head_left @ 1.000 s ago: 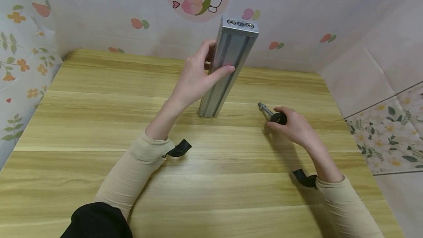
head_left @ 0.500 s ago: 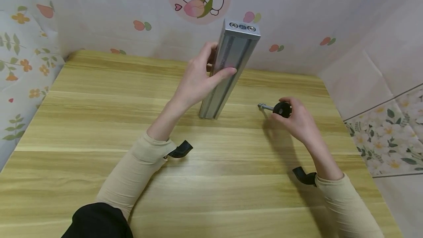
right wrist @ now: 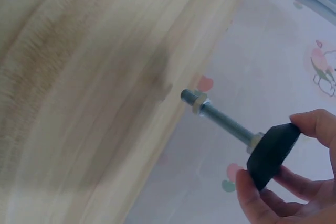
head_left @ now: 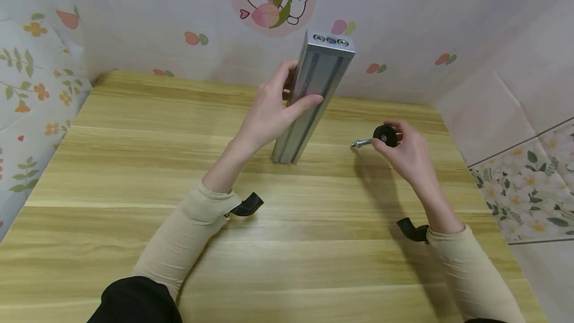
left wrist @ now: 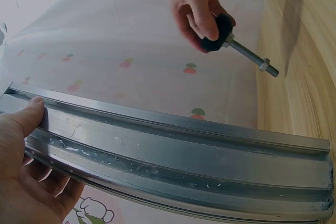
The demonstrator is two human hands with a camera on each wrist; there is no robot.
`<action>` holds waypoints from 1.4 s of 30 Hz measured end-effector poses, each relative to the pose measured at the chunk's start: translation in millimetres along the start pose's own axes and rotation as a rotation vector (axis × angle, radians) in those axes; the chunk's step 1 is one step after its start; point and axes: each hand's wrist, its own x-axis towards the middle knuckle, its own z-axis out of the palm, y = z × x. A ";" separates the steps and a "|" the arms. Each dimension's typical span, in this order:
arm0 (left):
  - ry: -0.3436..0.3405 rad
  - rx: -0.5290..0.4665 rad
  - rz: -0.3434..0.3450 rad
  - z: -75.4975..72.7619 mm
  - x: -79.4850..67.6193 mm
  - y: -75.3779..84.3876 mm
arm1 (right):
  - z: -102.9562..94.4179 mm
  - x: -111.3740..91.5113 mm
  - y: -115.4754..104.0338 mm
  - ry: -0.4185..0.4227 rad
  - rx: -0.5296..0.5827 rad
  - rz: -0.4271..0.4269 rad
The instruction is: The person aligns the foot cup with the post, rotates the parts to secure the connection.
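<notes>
An aluminium extrusion point(head_left: 314, 83) stands upright on the wooden table, its end plate with three round holes or screws facing up. My left hand point(head_left: 273, 111) grips it partway up, thumb across the grooved face. In the left wrist view, the extrusion point(left wrist: 173, 156) shows long slots with small flecks in them. To its right, my right hand point(head_left: 408, 151) pinches the round black base of a levelling foot point(head_left: 384, 134). The foot's threaded stud point(right wrist: 226, 121) carries a nut point(right wrist: 200, 103) near its tip and another by the base. In the head view the stud points left toward the extrusion.
The wooden table point(head_left: 224, 253) backs onto a wall covering point(head_left: 157, 19) printed with fruit and a cartoon figure. A flowered tile wall point(head_left: 533, 188) runs along the right side. Black wrist mounts point(head_left: 248, 204) stick out from both sleeves.
My right hand has moved up and away in the head view, swinging the levelling foot's stud from slanting to nearly level with the view. My left hand keeps its grip on the extrusion.
</notes>
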 end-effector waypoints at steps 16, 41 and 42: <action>0.007 0.003 0.010 2.2 1.3 3.1 | -37.1 10.7 -40.2 0.344 0.109 -0.143; 0.005 0.013 0.003 2.8 -2.9 2.8 | -85.5 32.2 -126.4 0.543 0.245 -0.349; 0.005 0.013 0.000 2.8 -2.9 3.0 | -86.6 32.4 -128.1 0.549 0.253 -0.355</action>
